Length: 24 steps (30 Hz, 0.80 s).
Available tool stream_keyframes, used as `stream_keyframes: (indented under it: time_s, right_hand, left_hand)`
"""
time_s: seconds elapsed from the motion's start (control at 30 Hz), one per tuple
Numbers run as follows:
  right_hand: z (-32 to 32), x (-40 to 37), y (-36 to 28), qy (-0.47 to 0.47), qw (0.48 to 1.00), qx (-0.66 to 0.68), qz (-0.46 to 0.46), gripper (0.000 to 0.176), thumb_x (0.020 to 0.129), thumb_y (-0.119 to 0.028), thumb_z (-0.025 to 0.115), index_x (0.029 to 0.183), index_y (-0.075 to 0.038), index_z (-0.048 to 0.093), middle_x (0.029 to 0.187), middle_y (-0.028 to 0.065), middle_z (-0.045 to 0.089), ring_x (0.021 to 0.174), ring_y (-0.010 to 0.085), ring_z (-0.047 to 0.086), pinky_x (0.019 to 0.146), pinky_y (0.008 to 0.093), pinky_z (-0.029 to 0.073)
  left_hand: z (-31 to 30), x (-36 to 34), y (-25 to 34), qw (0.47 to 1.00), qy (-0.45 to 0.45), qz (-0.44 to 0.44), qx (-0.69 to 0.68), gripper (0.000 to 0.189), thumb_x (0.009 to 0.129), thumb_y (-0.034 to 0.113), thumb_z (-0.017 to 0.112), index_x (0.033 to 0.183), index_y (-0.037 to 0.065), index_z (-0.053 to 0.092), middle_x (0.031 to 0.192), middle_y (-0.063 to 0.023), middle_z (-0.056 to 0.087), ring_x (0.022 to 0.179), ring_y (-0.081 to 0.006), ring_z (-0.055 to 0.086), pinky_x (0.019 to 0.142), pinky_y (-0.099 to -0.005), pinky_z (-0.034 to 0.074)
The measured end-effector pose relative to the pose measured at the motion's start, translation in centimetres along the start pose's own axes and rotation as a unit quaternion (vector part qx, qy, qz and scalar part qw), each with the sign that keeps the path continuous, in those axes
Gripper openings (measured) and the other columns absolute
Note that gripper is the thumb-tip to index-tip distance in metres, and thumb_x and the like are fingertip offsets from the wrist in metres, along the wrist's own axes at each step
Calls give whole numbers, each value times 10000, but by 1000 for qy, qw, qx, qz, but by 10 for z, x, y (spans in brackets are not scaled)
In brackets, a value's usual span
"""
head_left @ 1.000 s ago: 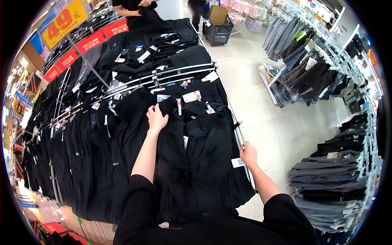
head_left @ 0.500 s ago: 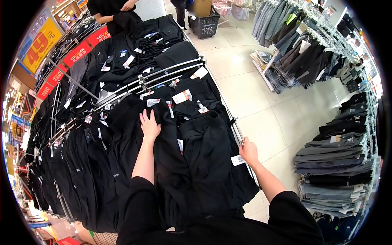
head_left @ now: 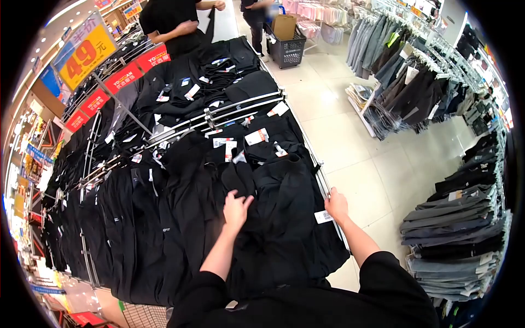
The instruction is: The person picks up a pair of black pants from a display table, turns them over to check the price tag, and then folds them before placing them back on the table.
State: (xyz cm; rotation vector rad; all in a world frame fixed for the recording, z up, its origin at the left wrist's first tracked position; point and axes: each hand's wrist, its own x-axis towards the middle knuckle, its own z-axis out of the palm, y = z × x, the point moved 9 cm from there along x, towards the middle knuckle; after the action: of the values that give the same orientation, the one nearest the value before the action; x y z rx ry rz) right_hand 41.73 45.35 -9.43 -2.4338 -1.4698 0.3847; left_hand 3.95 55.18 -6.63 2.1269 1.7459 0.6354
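Observation:
Black trousers [head_left: 284,218] lie layered across a wire-railed display table, several with white tags. My left hand [head_left: 236,212] is over the pile, fingers apart, just at the left side of the nearest folded pair; whether it touches the cloth is hard to tell. It holds nothing. At the table's right edge, my right hand [head_left: 336,204] is closed around the metal rail [head_left: 322,177]. Just below that hand sits a white tag [head_left: 323,217] on the dark cloth. More tags, such as a white and orange one [head_left: 257,136], lie at the far end of this section.
Metal divider bars [head_left: 235,111] cross the table, with more black garments [head_left: 240,54] beyond. A person in black [head_left: 172,24] stands at the far end, near a dark shopping basket [head_left: 287,50]. Racks of hanging trousers [head_left: 448,216] line the right side of the tiled aisle [head_left: 350,158]. A price sign [head_left: 85,52] stands left.
My left hand has moved right and toward me, off the upper part of the trousers. My right hand stays at the rail. The far person's arms have shifted, and the view has tilted slightly.

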Motion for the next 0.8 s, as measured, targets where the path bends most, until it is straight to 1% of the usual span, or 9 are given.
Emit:
stream_keyframes:
  time_s: [0.17,0.23,0.27,0.37,0.43,0.5,0.57,0.67,0.8]
  right_hand:
    - [2,-1,1,15,1000,-6,-11,237,793,-128,641,986,-40,536,868,203,677,825,417,647,755,502,520]
    - [3,-1,2,10,1000,1,-5,245,793,-130,646,992,-37,538,860,201,676,822,411,648,756,498,522]
    - [2,0,1,8,1000,-6,-11,245,792,-127,647,991,-31,541,859,203,676,822,410,650,758,495,524]
    - [-2,-2,-3,16,999,-3,-30,245,797,-120,619,992,4,535,807,247,657,790,422,652,729,504,527]
    - [0,-1,-1,13,1000,-2,-18,241,788,-116,633,983,-7,543,828,227,666,805,417,652,742,499,526]
    - [1,4,0,11,1000,2,-6,237,779,-112,647,975,-18,551,848,208,675,821,411,652,755,494,525]
    - [3,2,3,5,1000,1,-2,236,774,-104,645,972,-12,555,847,211,674,822,412,652,756,494,525]
    - [2,2,1,7,1000,1,-8,231,777,-103,640,971,-10,556,854,215,673,833,409,651,765,493,523]
    - [0,2,-1,3,1000,5,-15,217,775,-100,641,957,-10,564,858,214,672,847,399,649,774,485,518]
  left_hand:
    - [21,-72,15,996,-75,51,26,462,833,488,648,757,43,742,1122,-187,607,1009,-348,585,799,-448,511]
    - [43,-95,4,988,-127,21,87,427,838,464,650,771,51,739,1022,-182,615,962,-350,586,759,-463,509]
    - [42,-107,9,992,-74,59,83,373,837,420,655,770,64,738,940,-176,612,924,-352,587,765,-478,496]
    - [57,-142,17,974,-98,129,157,408,782,322,686,1085,50,662,1098,-234,551,1032,-394,532,918,-525,415]
    - [80,-159,8,960,-157,106,208,507,822,316,600,1233,21,567,1323,-342,427,1257,-479,392,1050,-607,291]
    - [104,-177,-9,917,-326,60,223,582,850,367,560,1305,7,521,1400,-373,348,1317,-499,328,1075,-639,226]
    - [114,-180,-20,882,-391,49,259,579,855,435,568,1308,73,563,1442,-304,362,1354,-462,308,1077,-638,213]
    - [139,-188,-30,837,-489,39,241,465,819,537,608,1165,239,694,1486,-110,406,1412,-368,269,1111,-593,178]
    - [145,-185,-30,848,-467,47,248,477,823,522,608,1196,233,678,1490,-120,398,1408,-368,276,1120,-586,153]
